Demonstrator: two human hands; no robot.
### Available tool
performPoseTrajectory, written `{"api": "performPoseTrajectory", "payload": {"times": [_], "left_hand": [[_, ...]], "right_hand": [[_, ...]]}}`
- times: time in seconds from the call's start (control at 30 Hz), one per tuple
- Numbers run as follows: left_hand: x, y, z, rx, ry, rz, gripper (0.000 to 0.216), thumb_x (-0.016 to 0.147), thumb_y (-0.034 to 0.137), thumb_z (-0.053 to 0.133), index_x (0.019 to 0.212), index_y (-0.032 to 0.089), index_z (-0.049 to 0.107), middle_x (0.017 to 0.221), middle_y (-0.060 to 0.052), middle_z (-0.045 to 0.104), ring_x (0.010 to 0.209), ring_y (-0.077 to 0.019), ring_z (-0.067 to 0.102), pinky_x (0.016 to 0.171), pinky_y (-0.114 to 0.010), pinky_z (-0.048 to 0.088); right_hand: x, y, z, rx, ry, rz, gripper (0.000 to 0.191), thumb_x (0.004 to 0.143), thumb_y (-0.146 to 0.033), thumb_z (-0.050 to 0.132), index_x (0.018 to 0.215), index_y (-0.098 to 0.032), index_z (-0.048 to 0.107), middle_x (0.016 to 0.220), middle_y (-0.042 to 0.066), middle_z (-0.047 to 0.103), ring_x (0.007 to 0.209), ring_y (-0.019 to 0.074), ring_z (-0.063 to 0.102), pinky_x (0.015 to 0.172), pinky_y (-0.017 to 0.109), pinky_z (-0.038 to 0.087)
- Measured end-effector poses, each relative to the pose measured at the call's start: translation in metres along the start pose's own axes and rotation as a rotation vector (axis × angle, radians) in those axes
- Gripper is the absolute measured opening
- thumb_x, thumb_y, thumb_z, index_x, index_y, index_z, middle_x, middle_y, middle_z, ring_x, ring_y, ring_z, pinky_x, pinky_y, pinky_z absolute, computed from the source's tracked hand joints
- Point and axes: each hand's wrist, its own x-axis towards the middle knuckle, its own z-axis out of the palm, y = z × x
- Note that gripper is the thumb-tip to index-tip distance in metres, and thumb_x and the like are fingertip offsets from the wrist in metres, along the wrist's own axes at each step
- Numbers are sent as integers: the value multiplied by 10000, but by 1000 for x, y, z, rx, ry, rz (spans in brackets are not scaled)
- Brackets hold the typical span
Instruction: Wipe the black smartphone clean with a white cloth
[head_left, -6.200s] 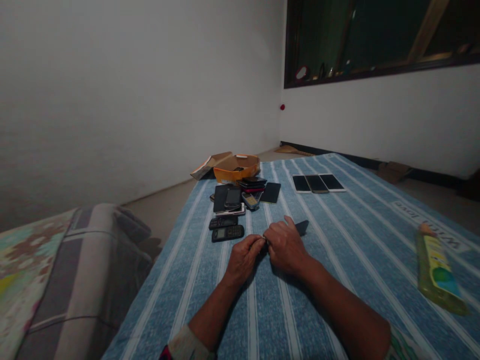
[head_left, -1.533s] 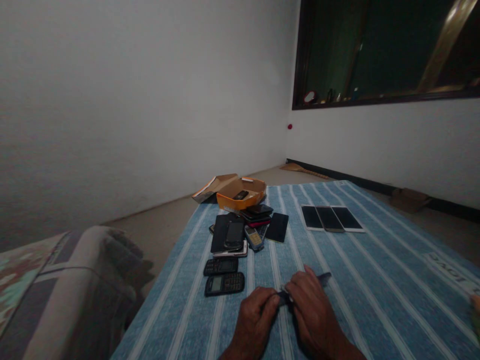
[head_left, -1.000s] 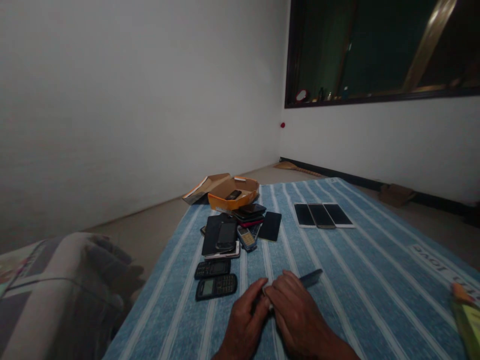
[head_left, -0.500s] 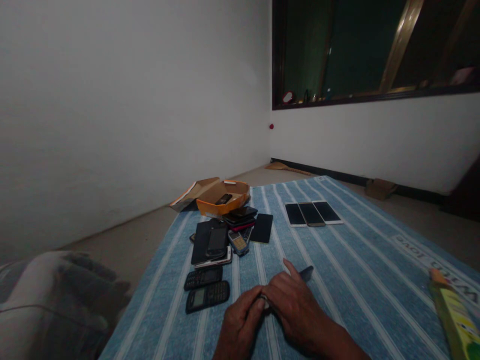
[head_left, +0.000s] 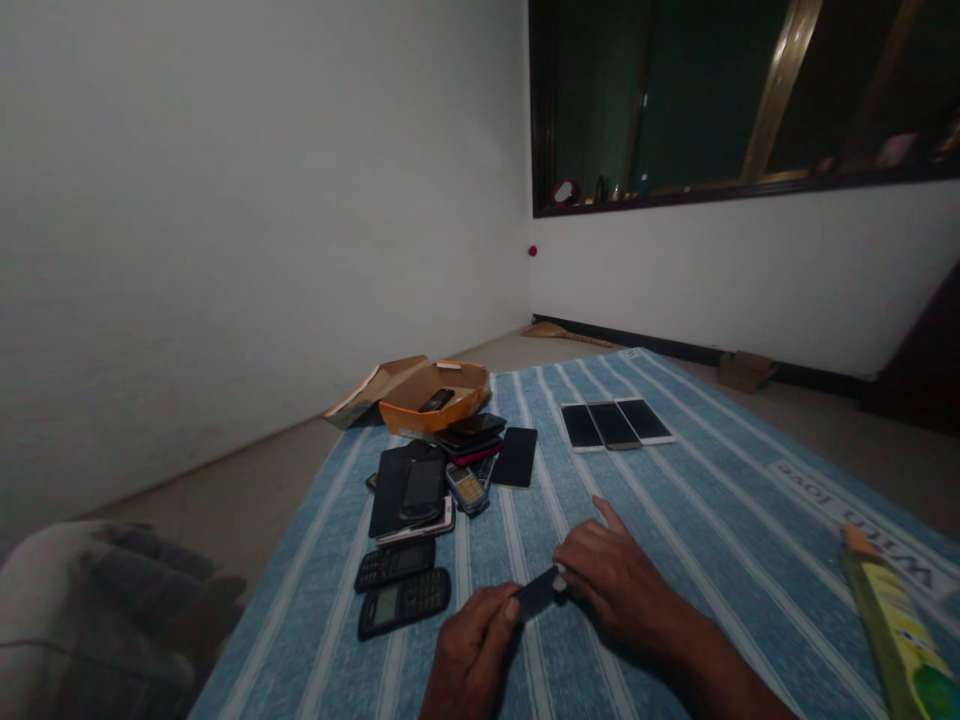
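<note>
Between my hands is a dark, flat phone [head_left: 536, 596], tilted up to the right above the striped cloth. My left hand [head_left: 476, 645] is closed on its lower left end, thumb on top. At its right end my right hand [head_left: 611, 580] is closed on a small whitish piece, too small to name, with one finger raised. To the left lie two black keypad phones [head_left: 405, 603], one above the other. Just beyond them is a pile of phones, with a black one [head_left: 424, 487] on top. Beside it lies a blue-grey keypad phone [head_left: 466, 488].
An orange box [head_left: 397, 419] with its lid open holds a phone at the back. Three white and gold phones [head_left: 615, 426] lie side by side further right. A yellow-green package [head_left: 892, 620] is at the right edge. Grey fabric [head_left: 97, 600] shows at left.
My hands have moved apart, the right one to the right. The phone, mostly covered by my hands before, now shows between them. The view has shifted slightly to the right.
</note>
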Motion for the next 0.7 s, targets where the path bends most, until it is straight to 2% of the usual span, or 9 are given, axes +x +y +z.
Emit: {"api": "performPoseTrajectory", "payload": {"times": [0.17, 0.23, 0.33, 0.43, 0.7], "left_hand": [[-1, -6, 1, 29, 8, 29, 363, 916, 470, 530, 996, 196, 756, 814, -71, 721, 776, -222, 668, 751, -277, 534], [-1, -9, 2, 27, 22, 53, 359, 906, 478, 546, 985, 201, 759, 803, -68, 721, 760, -219, 667, 747, -274, 537], [0, -11, 3, 16, 58, 74, 354, 902, 486, 551, 967, 210, 764, 778, -55, 718, 733, -209, 666, 735, -267, 538], [0, -12, 2, 26, 55, 74, 365, 903, 490, 548, 967, 203, 764, 786, -57, 721, 749, -213, 668, 723, -265, 539], [0, -15, 0, 38, 23, 86, 375, 915, 481, 533, 1001, 195, 760, 781, -59, 708, 733, -212, 667, 700, -269, 523]], "right_hand": [[-6, 15, -7, 64, -33, 28, 158, 984, -235, 422, 926, -234, 570, 873, -14, 594, 861, 156, 560, 1103, 541, 188], [-8, 20, -9, 114, -33, 31, 164, 984, -247, 422, 915, -230, 569, 870, -9, 590, 862, 160, 555, 1061, 490, 275], [-10, 25, -11, 219, -22, 57, 205, 989, -257, 404, 877, -218, 571, 866, 12, 584, 858, 170, 538, 869, 358, 409], [-10, 29, -14, 379, -15, 114, 230, 982, -259, 412, 838, -206, 584, 852, 22, 572, 846, 168, 536, 766, 305, 413], [-16, 48, -11, 757, 19, 243, 202, 908, -317, 515, 855, -178, 652, 850, 27, 571, 806, 170, 570, 751, 306, 422]]}}
